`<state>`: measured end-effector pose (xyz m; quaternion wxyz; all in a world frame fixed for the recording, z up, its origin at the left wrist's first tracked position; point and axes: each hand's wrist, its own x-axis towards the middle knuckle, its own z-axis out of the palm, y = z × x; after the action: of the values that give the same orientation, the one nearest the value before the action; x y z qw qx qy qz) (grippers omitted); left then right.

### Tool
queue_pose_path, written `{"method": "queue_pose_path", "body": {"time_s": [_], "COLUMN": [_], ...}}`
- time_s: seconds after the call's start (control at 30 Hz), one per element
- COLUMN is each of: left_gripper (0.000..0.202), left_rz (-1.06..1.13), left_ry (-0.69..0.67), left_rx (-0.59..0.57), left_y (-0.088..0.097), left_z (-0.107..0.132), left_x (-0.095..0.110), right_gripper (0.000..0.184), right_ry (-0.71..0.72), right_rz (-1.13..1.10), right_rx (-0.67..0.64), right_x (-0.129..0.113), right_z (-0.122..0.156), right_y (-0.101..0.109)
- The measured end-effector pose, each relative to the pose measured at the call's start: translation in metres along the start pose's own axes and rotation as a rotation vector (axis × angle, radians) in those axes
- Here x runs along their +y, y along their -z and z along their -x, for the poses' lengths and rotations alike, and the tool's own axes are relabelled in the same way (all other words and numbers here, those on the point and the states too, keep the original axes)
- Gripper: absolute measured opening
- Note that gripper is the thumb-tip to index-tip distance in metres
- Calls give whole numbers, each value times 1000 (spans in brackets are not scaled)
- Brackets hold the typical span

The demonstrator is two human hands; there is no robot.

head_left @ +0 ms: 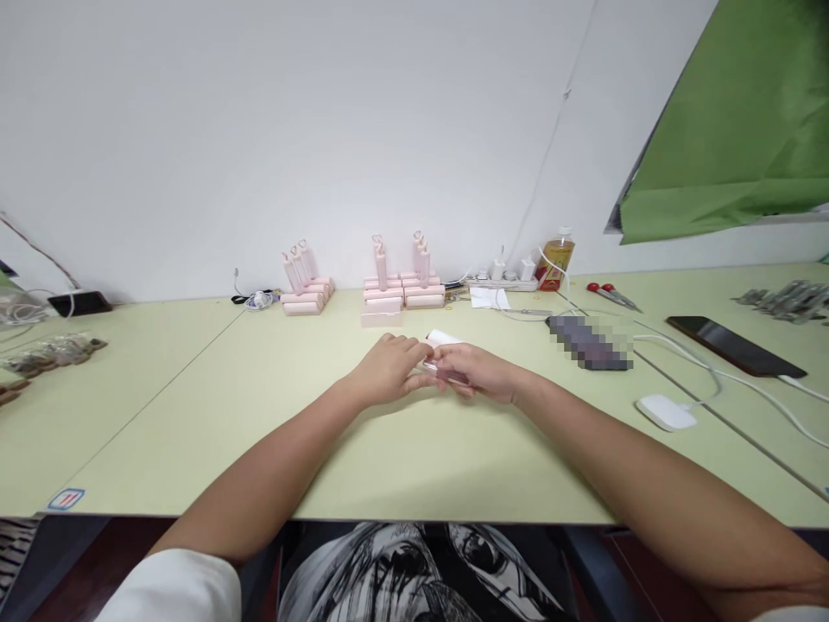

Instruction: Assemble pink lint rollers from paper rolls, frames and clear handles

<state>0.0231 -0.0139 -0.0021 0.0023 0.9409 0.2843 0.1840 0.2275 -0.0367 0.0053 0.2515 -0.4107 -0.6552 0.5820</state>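
My left hand (390, 367) and my right hand (477, 370) meet over the middle of the pale green table (194, 415), fingers curled. Between them they pinch a small clear wrapper or packet (442, 371) with something pale inside. A small white piece (442, 337) lies on the table just behind the fingertips. Further back, near the wall, stand two groups of pink boxes: a left stack (306, 298) and a larger middle stack (401, 292), each with pink stick-shaped items standing upright on top.
A power strip (502, 281) with chargers and a bottle of amber liquid (555, 262) stand at the back right. Red-handled scissors (612, 295), a dark phone (735, 345), a white puck charger (666, 412) and cables lie to the right. Green sheet (738, 130) hangs upper right.
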Motion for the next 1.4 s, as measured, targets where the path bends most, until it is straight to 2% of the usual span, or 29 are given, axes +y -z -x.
{"method": "queue_pose_path", "body": {"time_s": [0.07,0.1,0.17,0.2,0.23,0.37,0.4,0.47,0.57,0.67,0.77,0.9,1.13,1.4], "left_gripper": [35,34,33,31,29,23,23,26,31,34,36,37,37,32], "left_rz": [56,97,169,193,207,228,237,259,282,277,293,297,312,288], "left_ry": [87,147,245,272,285,308,309,307,319,335,342,324,256,262], "left_rx": [-38,-50,-69,-75,-81,-99,-101,-95,-73,-24,57,121,161,209], "left_y": [-1,-2,-3,-4,-5,-10,-11,-12,-12,-11,-10,-7,-5,-6], "left_z": [1,2,4,5,6,9,9,10,10,9,8,8,8,8], "left_x": [-5,-8,-14,-17,-21,-31,-33,-36,-37,-35,-32,-27,-24,-22], "right_gripper": [35,39,36,34,37,70,73,70,50,31,20,17,21,21], "right_ry": [69,118,245,270,243,10,-22,-60,-99,-50,37,94,176,162], "right_rz": [51,117,363,534,674,841,836,741,287,-208,-410,-474,-476,-547], "right_rx": [131,270,573,665,683,462,440,481,544,490,421,365,298,268], "right_x": [2,5,12,17,22,37,38,36,28,23,20,19,17,11], "right_z": [-2,-3,-7,-10,-12,-18,-19,-20,-21,-19,-16,-14,-10,-7], "right_y": [8,14,29,36,42,52,50,46,43,42,41,38,34,30]}}
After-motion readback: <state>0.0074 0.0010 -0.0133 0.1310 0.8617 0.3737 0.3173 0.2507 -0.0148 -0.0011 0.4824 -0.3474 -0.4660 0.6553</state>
